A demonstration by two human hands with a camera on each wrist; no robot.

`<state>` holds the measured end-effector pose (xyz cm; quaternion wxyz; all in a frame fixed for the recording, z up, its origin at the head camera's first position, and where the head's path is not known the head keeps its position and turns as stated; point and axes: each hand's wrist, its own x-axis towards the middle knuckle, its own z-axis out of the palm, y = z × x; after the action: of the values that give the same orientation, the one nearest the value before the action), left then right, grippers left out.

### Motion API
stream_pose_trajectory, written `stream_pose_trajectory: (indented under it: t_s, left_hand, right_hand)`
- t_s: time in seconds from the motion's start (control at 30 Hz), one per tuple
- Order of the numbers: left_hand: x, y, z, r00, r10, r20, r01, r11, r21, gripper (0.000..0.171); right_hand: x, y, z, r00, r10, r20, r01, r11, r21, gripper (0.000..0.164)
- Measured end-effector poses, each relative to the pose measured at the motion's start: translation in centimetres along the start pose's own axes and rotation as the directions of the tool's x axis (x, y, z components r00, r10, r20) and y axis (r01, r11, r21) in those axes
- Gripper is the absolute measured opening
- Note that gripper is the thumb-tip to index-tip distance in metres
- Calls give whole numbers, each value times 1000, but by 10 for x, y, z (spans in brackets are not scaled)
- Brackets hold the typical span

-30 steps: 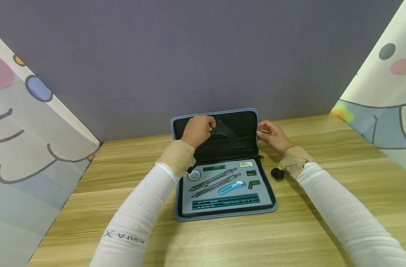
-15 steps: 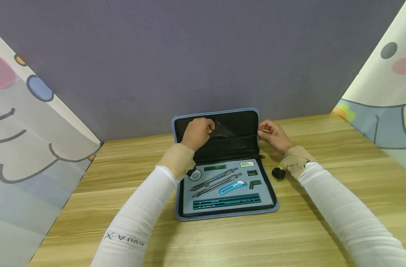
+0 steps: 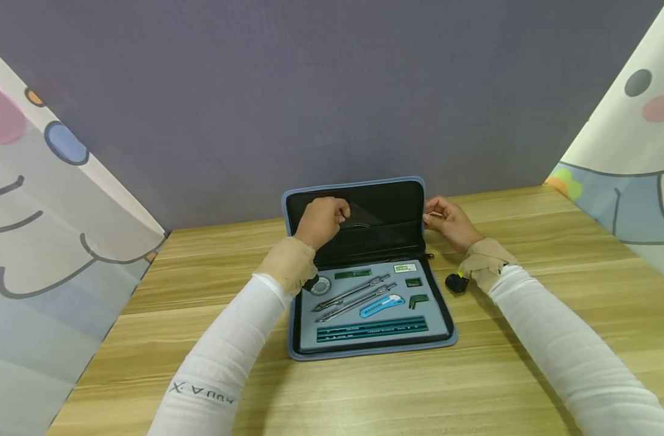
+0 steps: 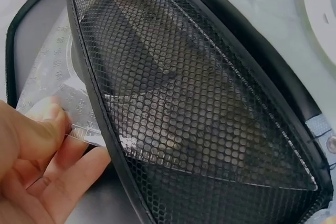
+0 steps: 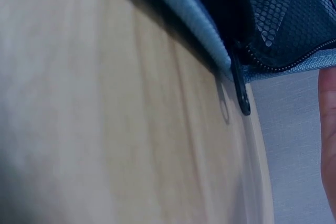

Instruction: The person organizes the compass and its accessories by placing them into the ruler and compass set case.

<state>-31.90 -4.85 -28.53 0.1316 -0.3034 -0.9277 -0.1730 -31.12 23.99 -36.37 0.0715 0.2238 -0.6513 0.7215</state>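
A zip-up drawing set case [image 3: 372, 350] lies open on the table, its lid [image 3: 405, 203] standing up at the back. My left hand [image 3: 320, 219] pinches a clear plastic set square [image 4: 51, 72] between thumb and fingers. Most of the set square sits behind the lid's black mesh pocket [image 4: 173, 103], and its near corner sticks out past the pocket's edge. My right hand [image 3: 451, 225] grips the lid's right edge with thumb and fingertips. In the right wrist view a fingertip [image 5: 328, 135] shows beside the lid, near the zipper pull [image 5: 241, 90].
The case's grey tray holds two metal compasses [image 3: 354, 293], a blue utility knife [image 3: 382, 306], dark green pencils [image 3: 372, 329], a white eraser [image 3: 405, 268] and a white ring-shaped piece [image 3: 320, 285]. A black object [image 3: 456, 283] is at my right wrist. A grey partition [image 3: 332, 91] stands behind.
My left hand has moved slightly down, and the set square has slid deeper into the mesh pocket. My right hand stays at the lid's edge.
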Motion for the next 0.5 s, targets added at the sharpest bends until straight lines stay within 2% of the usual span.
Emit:
stream_pose_trajectory:
  t_s: [0.3, 0.5]
  left_hand:
    - [2, 2, -1, 1000, -11, 24, 11, 1000, -1, 20]
    - [3, 5, -4, 997, -30, 71, 25, 998, 62, 19]
  right_hand:
    - [0, 1, -1, 1000, -12, 0, 12, 1000, 9, 10]
    - [-1, 1, -1, 1000, -15, 4, 15, 999, 30, 11]
